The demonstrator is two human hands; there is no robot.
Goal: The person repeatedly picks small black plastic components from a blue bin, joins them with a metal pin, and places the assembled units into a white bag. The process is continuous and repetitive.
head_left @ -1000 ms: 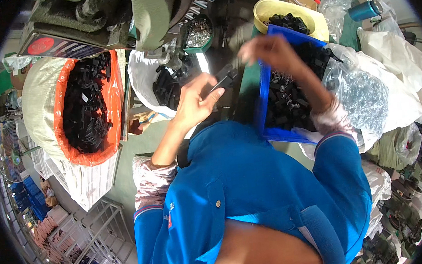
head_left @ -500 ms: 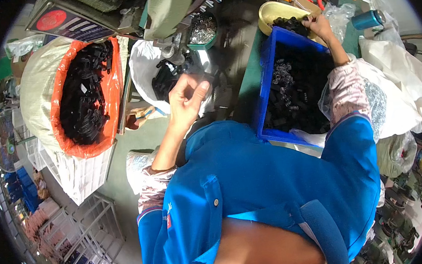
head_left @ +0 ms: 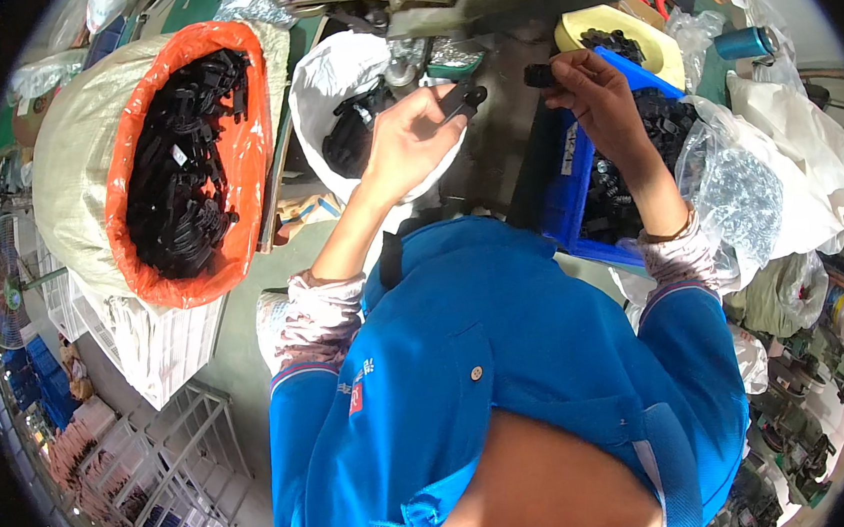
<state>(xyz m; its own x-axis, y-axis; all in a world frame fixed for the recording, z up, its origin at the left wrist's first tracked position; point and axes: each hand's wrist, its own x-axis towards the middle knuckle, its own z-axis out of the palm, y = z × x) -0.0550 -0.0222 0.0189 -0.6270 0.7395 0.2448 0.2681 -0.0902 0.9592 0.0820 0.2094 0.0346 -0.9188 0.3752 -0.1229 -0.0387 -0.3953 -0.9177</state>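
Observation:
My left hand (head_left: 410,146) is closed on a long black plastic part (head_left: 463,100), held between thumb and fingers, its far end pointing right. Across from it, my right hand (head_left: 600,95) pinches a small, dark, rounded black piece (head_left: 539,76). The two pieces face each other with a gap between them. Under the right forearm stands a blue crate (head_left: 567,175) filled with black parts and some coil-like pieces. Behind the crate sits a yellow tub (head_left: 574,25) of small black pieces. Beneath my left hand is a white-lined container (head_left: 308,78) with black parts inside.
At left, a woven sack (head_left: 74,184) with an orange liner (head_left: 257,193) is full of black parts. Machine parts overhang the far edge. Clear plastic bags (head_left: 727,187) lie beside the crate, and a teal cylinder (head_left: 746,42) is at the far right.
My right hand has left the yellow tub and moved left, carrying a small black piece. The left hand has shifted right and up, with its long part now plainly visible. The whole view has shifted.

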